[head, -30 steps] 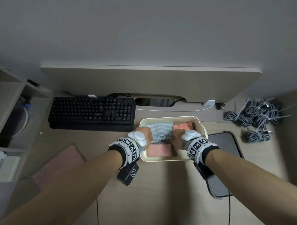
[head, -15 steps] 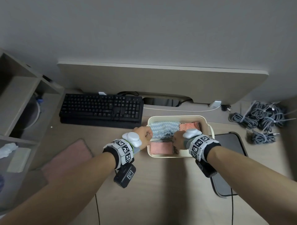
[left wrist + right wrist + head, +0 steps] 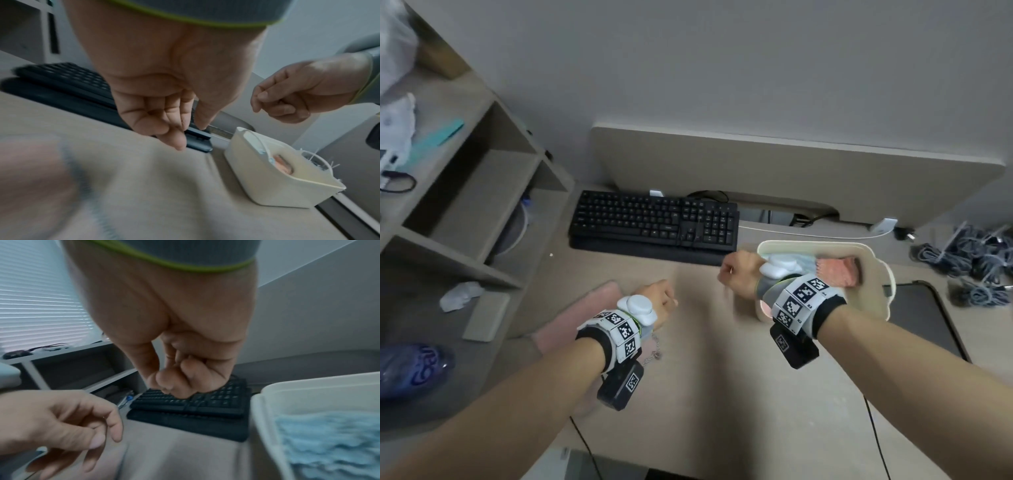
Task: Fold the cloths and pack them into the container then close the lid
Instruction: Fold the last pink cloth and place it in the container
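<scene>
The cream container (image 3: 886, 284) stands lidless on the desk at the right, with a folded blue cloth (image 3: 810, 264) and an orange-pink cloth (image 3: 837, 273) inside. My right hand (image 3: 736, 274) hovers just left of its rim as a fist and holds nothing. My left hand (image 3: 662, 299) is lower and further left, above the desk, fingers loosely curled and empty. A flat pink cloth (image 3: 571, 318) lies on the desk under my left wrist. The right wrist view shows the blue cloth (image 3: 329, 443) inside the container (image 3: 265, 402).
A black keyboard (image 3: 654, 219) lies behind the hands under a raised desk shelf (image 3: 791, 171). An open shelf unit (image 3: 465, 205) stands at the left. A dark flat pad (image 3: 921, 308) lies right of the container, with bundled grey cables (image 3: 969, 253) beyond it.
Both hands have come out of the container and moved left, the left hand furthest, toward the pink cloth. The head view has swung left.
</scene>
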A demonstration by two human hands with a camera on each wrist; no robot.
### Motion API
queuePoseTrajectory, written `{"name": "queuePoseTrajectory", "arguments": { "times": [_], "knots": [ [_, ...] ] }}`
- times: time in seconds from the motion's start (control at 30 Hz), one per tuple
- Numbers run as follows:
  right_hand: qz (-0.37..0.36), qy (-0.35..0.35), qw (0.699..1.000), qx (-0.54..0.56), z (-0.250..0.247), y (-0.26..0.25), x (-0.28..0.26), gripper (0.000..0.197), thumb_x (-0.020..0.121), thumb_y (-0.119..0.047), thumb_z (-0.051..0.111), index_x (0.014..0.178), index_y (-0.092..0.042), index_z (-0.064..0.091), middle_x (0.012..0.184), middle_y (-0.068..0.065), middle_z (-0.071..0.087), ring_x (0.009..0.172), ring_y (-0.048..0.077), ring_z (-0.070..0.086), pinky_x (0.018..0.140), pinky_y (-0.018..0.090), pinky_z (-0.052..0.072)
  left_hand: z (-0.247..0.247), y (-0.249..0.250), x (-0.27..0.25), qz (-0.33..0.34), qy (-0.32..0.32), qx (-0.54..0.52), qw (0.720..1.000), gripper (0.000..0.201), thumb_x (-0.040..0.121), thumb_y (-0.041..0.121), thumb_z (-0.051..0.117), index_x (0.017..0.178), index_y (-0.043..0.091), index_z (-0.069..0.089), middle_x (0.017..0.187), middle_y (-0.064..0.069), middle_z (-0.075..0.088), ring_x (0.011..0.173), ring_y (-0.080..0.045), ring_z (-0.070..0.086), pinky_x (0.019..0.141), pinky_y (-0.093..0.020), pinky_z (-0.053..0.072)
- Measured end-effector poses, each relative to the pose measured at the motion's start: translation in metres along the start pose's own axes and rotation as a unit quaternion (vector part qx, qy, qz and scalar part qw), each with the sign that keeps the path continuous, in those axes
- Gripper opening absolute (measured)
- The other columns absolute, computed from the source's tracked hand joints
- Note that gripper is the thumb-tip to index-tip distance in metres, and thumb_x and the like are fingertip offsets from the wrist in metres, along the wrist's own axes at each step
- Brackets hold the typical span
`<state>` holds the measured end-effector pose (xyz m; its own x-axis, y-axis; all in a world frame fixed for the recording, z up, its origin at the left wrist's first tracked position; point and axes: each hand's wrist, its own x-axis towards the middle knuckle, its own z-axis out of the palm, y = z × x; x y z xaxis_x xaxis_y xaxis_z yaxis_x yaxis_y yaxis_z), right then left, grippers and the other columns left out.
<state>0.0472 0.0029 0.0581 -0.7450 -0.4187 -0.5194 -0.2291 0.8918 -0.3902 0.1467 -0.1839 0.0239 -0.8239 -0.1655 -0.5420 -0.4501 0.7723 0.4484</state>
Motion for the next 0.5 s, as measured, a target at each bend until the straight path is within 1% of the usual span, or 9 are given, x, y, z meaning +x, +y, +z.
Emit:
{"name": "queuePoseTrajectory", "arguments": {
  "times": [0.03, 0.1, 0.13, 0.17, 0.2, 0.27, 0.33, 0.43, 0.5],
  "knots": [
    [-0.007, -0.018, 1.000, 0.007, 0.013, -0.026, 0.003, 0.022, 0.090, -0.032, 0.053, 0.094, -0.017, 0.068, 0.088, 0.004, 0.068, 0.087, 0.028, 0.067, 0.071, 0.030, 0.050, -0.013, -0.024, -0.009, -0.023, -0.002, -0.002, 1.000, 0.012, 0.086, 0.018, 0.052, 0.095, 0.015, 0.059, 0.081, -0.003, 0.063, 0.067, -0.021, 0.056, 0.059, -0.027, 0.048],
    [-0.011, -0.056, 0.998, -0.002, 0.031, -0.054, 0.008, 0.023, 0.087, -0.040, 0.050, 0.091, -0.024, 0.066, 0.085, -0.001, 0.071, 0.081, 0.026, 0.070, 0.077, 0.034, 0.057, -0.024, -0.057, -0.018, -0.041, -0.004, -0.004, 0.999, 0.012, 0.087, 0.014, 0.052, 0.096, 0.015, 0.059, 0.083, -0.003, 0.059, 0.070, -0.019, 0.053, 0.051, -0.018, 0.042],
    [-0.015, -0.072, 0.997, -0.015, 0.045, -0.074, 0.014, 0.025, 0.083, -0.045, 0.048, 0.089, -0.027, 0.064, 0.085, -0.002, 0.072, 0.077, 0.024, 0.070, 0.078, 0.037, 0.058, -0.031, -0.086, -0.021, -0.054, 0.000, 0.011, 0.999, 0.014, 0.088, 0.015, 0.051, 0.100, 0.016, 0.059, 0.085, -0.002, 0.059, 0.072, -0.019, 0.053, 0.049, -0.017, 0.038],
    [-0.008, -0.082, 0.996, -0.021, 0.053, -0.079, 0.020, 0.027, 0.078, -0.048, 0.045, 0.085, -0.028, 0.062, 0.083, -0.002, 0.072, 0.075, 0.023, 0.071, 0.078, 0.039, 0.059, -0.037, -0.098, -0.024, -0.071, -0.002, 0.032, 0.997, 0.016, 0.089, 0.018, 0.051, 0.104, 0.017, 0.058, 0.088, -0.002, 0.060, 0.075, -0.020, 0.054, 0.052, -0.021, 0.039],
    [-0.006, -0.092, 0.995, -0.025, 0.061, -0.085, 0.024, 0.027, 0.075, -0.049, 0.044, 0.082, -0.028, 0.060, 0.081, -0.003, 0.073, 0.073, 0.022, 0.071, 0.077, 0.041, 0.060, -0.039, -0.114, -0.022, -0.078, 0.003, 0.037, 0.996, 0.019, 0.089, 0.021, 0.052, 0.107, 0.017, 0.057, 0.094, -0.003, 0.064, 0.080, -0.022, 0.057, 0.060, -0.024, 0.043],
    [-0.010, -0.107, 0.994, -0.035, 0.086, -0.110, 0.038, 0.025, 0.074, -0.047, 0.042, 0.079, -0.028, 0.059, 0.077, -0.004, 0.073, 0.070, 0.020, 0.072, 0.076, 0.041, 0.060, -0.049, -0.157, -0.023, -0.107, 0.005, 0.002, 0.994, 0.026, 0.089, 0.022, 0.052, 0.114, 0.013, 0.055, 0.109, -0.010, 0.065, 0.092, -0.029, 0.062, 0.079, -0.032, 0.051],
    [-0.013, -0.126, 0.991, -0.049, 0.101, -0.137, 0.045, 0.021, 0.079, -0.042, 0.042, 0.080, -0.028, 0.058, 0.075, -0.004, 0.073, 0.069, 0.018, 0.073, 0.075, 0.039, 0.060, -0.058, -0.192, -0.024, -0.139, 0.004, -0.017, 0.990, 0.033, 0.090, 0.020, 0.052, 0.121, 0.010, 0.049, 0.114, -0.015, 0.062, 0.098, -0.034, 0.062, 0.085, -0.038, 0.052],
    [-0.024, -0.135, 0.989, -0.059, 0.121, -0.165, 0.065, 0.016, 0.082, -0.036, 0.045, 0.087, -0.030, 0.058, 0.087, -0.003, 0.071, 0.075, 0.021, 0.071, 0.077, 0.041, 0.060, -0.067, -0.229, -0.026, -0.174, 0.015, -0.024, 0.984, 0.037, 0.088, 0.021, 0.054, 0.121, 0.007, 0.044, 0.107, -0.017, 0.062, 0.094, -0.037, 0.064, 0.081, -0.041, 0.054],
    [-0.038, -0.135, 0.986, -0.090, 0.137, -0.182, 0.083, 0.022, 0.079, -0.041, 0.047, 0.098, -0.035, 0.056, 0.101, -0.004, 0.066, 0.084, 0.023, 0.067, 0.080, 0.042, 0.057, -0.072, -0.248, -0.026, -0.192, 0.022, -0.014, 0.981, 0.031, 0.088, 0.022, 0.052, 0.113, 0.005, 0.047, 0.104, -0.016, 0.062, 0.090, -0.034, 0.062, 0.073, -0.036, 0.051]
  ]
}}
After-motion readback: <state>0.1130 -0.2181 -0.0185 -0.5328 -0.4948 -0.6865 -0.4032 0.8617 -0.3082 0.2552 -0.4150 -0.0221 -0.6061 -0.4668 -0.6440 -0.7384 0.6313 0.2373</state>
